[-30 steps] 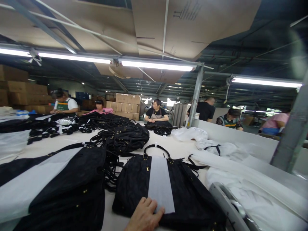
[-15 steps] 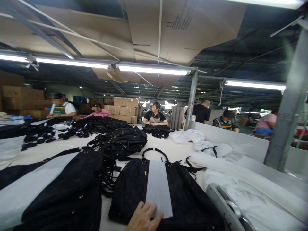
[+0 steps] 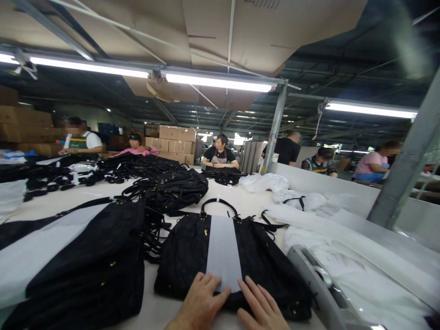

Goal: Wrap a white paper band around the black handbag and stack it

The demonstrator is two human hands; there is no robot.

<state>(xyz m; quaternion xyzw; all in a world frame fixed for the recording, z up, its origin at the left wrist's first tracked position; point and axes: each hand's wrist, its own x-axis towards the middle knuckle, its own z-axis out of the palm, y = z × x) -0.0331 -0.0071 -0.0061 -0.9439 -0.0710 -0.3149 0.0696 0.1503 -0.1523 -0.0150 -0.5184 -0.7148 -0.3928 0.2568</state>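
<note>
A black handbag (image 3: 185, 256) lies flat on the table right in front of me, handles pointing away. A white paper strip (image 3: 223, 250) runs down its middle. My left hand (image 3: 201, 305) rests flat on the bag's near edge, fingers spread, touching the strip's lower left corner. My right hand (image 3: 263, 309) lies flat just right of the strip's lower end, fingers stretched out. Neither hand holds anything.
A second black bag with a white strip (image 3: 75, 256) lies to the left. A heap of black bags (image 3: 175, 190) sits behind. White wrapping (image 3: 337, 233) piles at the right beside a grey metal rail (image 3: 316, 284). Several other people sit at the far side.
My right hand has come into view and settled on the bag beside the strip. My left hand stays on the bag's near edge. The camera has tipped down a little.
</note>
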